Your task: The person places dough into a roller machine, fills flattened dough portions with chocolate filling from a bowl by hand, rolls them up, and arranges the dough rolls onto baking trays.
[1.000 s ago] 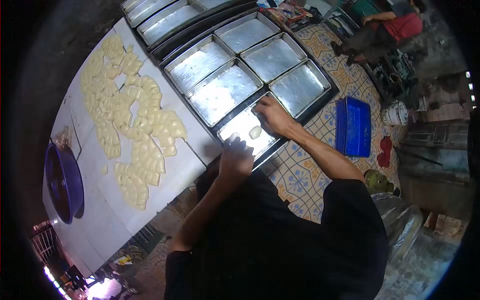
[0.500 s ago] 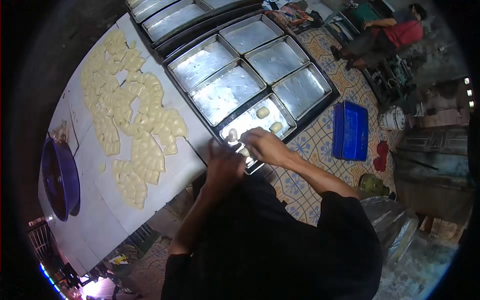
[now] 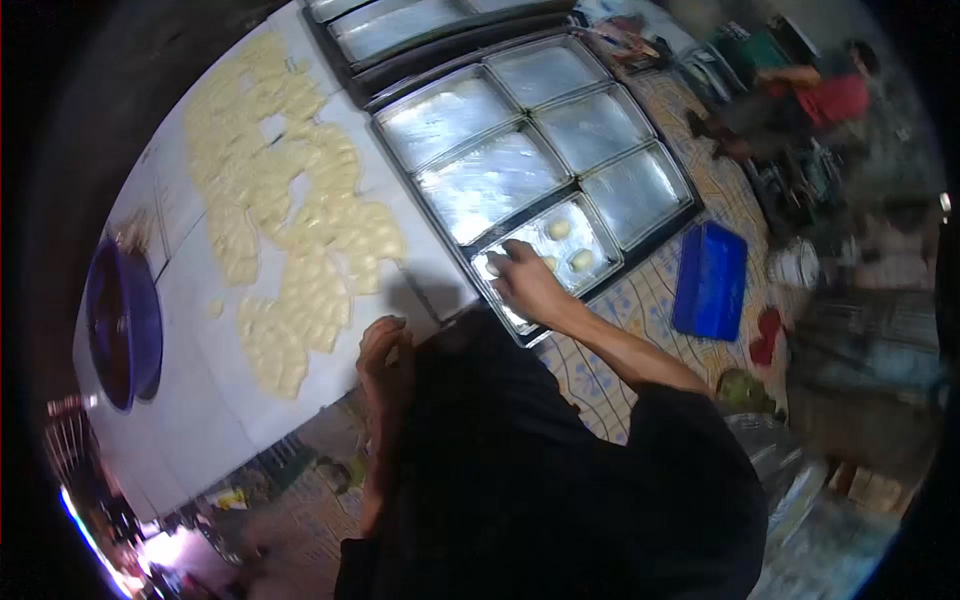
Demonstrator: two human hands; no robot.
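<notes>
Over the near pan (image 3: 603, 238), my right hand (image 3: 532, 285) reaches down with bent fingers closed around a small dough piece (image 3: 493, 268) at the pan's left side. Two pale, rounded dough lumps, one (image 3: 558, 229) farther up and another (image 3: 581, 261) to the right, rest in the same pan. Part of a further lump shows beside my right hand. My left hand (image 3: 384, 355) hovers at the table's near edge, loosely curled with fingers and thumb apart and nothing visible in it. To its upper left lies a broad spread of cut, pale dough (image 3: 310, 270).
Several shiny metal pans (image 3: 490, 185) sit in a dark frame beside the white table (image 3: 190, 420). A purple basin (image 3: 150, 340) stands at the table's left end. On the tiled floor are a blue crate (image 3: 712, 285) and a white bucket (image 3: 795, 263). A person in red (image 3: 832, 100) sits at the back right.
My left hand has drawn away from the pan, down and left to the table edge. The right hand has shifted onto the dough piece at the pan's left. The view has tilted slightly.
</notes>
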